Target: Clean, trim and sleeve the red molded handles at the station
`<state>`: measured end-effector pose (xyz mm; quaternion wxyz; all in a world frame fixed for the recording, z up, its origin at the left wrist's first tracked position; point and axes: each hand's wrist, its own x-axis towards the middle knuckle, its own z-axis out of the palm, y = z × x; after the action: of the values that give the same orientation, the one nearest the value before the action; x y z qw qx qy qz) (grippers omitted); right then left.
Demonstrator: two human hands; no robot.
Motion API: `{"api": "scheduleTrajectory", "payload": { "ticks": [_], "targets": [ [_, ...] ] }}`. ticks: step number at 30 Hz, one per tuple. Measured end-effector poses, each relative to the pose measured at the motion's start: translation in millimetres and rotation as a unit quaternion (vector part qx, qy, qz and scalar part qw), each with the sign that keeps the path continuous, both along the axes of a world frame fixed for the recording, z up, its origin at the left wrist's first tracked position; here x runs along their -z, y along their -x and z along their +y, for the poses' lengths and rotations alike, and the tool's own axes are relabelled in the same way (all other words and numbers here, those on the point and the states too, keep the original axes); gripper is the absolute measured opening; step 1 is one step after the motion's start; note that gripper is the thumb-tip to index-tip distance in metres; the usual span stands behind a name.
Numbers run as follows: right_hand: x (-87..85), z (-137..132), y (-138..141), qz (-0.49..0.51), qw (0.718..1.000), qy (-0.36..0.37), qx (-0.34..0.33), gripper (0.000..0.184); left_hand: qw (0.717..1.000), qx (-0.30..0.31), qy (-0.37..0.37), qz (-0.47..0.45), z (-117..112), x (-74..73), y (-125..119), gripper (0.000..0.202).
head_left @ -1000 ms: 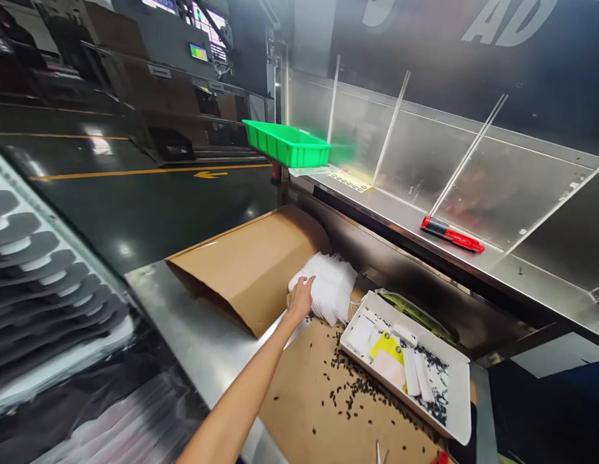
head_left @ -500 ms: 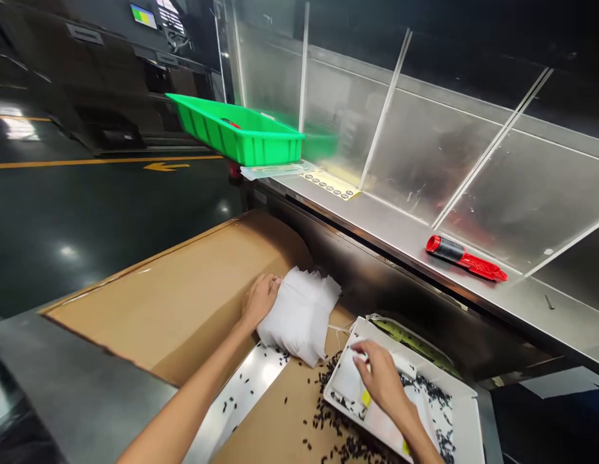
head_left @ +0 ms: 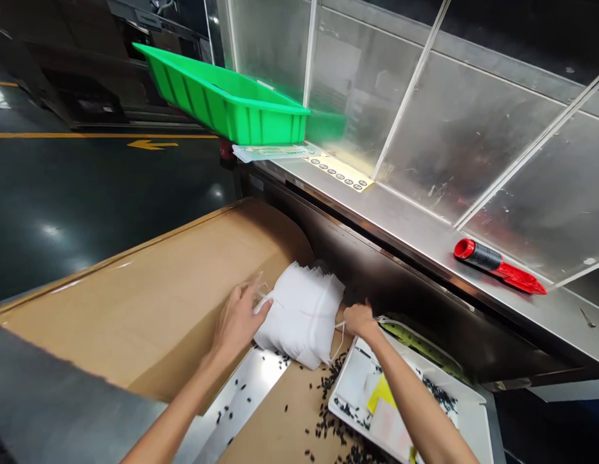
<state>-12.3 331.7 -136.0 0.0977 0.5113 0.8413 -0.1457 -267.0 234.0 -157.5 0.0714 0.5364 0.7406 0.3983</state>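
A thick bundle of thin white sheets or small bags lies on brown cardboard, with a thin white string across it; I cannot tell which they are. At its left side is my left hand, thumb and fingers apart, slightly blurred. A loop of the string shows by those fingertips. To the right of the bundle, my right hand is closed on the white string, part of which hangs down beside the stack. My right forearm passes over a white tray holding small black pieces, a yellow piece and pale paper.
Many small black pieces are scattered over the cardboard. A curved cardboard sheet rises at left. On the metal ledge behind are a green bin, a label sheet and a red-and-black tool.
My right hand has moved from above the white tray to the bundle's right side and closed on the string. My left hand has shifted slightly left and down, spreading its fingers.
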Motion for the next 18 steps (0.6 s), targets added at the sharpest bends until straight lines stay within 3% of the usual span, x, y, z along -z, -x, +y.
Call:
{"api": "scheduleTrajectory", "payload": {
  "ticks": [3,7,10,14,18],
  "targets": [
    [-27.2,14,-23,0.038,0.999,0.023,-0.008,0.025,0.997,0.019,-0.01,0.075,-5,6.3,-34,0.055],
    [-58.2,10,-37,0.15,0.987,0.039,-0.035,0.026,0.971,0.182,-0.003,0.154,-1,25.5,-108,0.045],
    [-71.2,-6,-42,0.245,0.968,0.037,-0.036,0.028,0.949,0.239,0.021,0.204,2,45.1,-148,0.057],
    [-79.6,-18,-65,0.303,0.953,-0.006,0.026,0.045,0.942,0.226,0.052,0.243,2,63.2,-157,0.061],
    [-70.5,-16,-71,0.253,0.963,-0.043,0.084,0.032,0.947,0.177,0.065,0.26,1,66.2,-147,0.065]
  ]
}}
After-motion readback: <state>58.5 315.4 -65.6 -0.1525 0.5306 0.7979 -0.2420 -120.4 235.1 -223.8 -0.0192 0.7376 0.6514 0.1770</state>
